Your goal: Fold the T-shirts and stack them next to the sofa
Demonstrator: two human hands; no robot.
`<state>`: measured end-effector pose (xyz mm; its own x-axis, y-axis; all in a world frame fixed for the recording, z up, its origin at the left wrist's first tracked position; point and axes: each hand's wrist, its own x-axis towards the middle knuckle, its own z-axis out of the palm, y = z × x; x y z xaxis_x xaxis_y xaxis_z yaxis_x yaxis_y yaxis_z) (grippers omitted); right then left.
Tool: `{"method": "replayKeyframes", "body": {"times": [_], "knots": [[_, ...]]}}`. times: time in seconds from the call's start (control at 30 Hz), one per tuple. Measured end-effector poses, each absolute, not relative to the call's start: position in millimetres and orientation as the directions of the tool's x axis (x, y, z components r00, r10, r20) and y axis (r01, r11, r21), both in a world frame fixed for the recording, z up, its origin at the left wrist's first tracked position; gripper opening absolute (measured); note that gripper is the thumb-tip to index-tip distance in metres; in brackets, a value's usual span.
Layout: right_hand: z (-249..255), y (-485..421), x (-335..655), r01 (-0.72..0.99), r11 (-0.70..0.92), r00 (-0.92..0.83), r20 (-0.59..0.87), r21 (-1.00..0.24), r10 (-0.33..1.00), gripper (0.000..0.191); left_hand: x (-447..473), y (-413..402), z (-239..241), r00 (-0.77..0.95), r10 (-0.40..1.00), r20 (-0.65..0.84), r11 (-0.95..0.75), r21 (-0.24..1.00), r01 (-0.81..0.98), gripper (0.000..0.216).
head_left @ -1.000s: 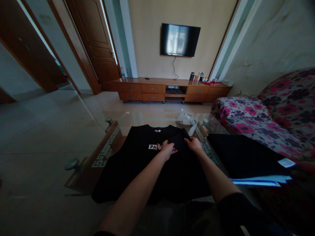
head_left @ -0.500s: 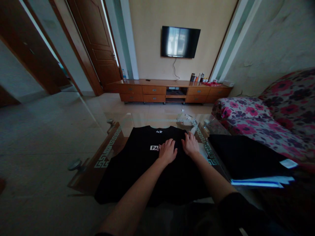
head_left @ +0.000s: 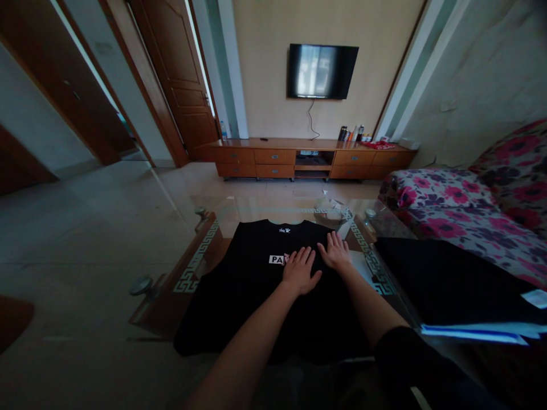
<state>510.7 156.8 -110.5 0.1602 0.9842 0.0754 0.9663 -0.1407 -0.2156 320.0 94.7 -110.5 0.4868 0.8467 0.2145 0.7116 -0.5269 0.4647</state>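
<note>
A black T-shirt (head_left: 252,285) with a white printed label lies spread on a glass coffee table (head_left: 200,256). My left hand (head_left: 300,271) rests flat on the shirt's chest, fingers stretched out, partly covering the print. My right hand (head_left: 335,251) lies flat beside it on the folded-in right side of the shirt, fingers spread. Neither hand holds anything.
A stack of dark folded cloth (head_left: 448,282) with white and blue paper sits at the right. A floral sofa (head_left: 461,199) stands to the right. Crumpled wrapping (head_left: 329,206) lies at the table's far edge. A wooden TV cabinet (head_left: 307,160) and wall TV (head_left: 322,71) are beyond.
Both hands were gripping a fold of the shirt's right side; they let it down and now lie flat and open on the cloth. The camera view shifted slightly left.
</note>
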Motion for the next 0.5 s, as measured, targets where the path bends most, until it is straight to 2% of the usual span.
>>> {"method": "replayKeyframes", "body": {"times": [0.2,0.3,0.4,0.5], "knots": [[-120,163,512,0.954,-0.144,0.169,0.077,-0.263,0.983,0.077,313,98,-104,0.497,0.838,0.226,-0.536,0.516,0.668,0.064],[-110,164,520,0.908,-0.149,0.183,0.052,-0.393,0.982,0.073,298,104,-93,0.428,0.856,0.29,-0.516,0.542,0.664,0.053],[-88,162,537,0.823,-0.107,0.242,0.174,-0.557,0.955,0.068,266,111,-83,0.323,0.871,0.371,-0.481,0.507,0.716,0.048],[-67,150,553,0.798,-0.001,0.255,0.336,-0.602,0.907,0.066,217,116,-79,0.248,0.881,0.404,-0.424,0.436,0.794,0.045]]}}
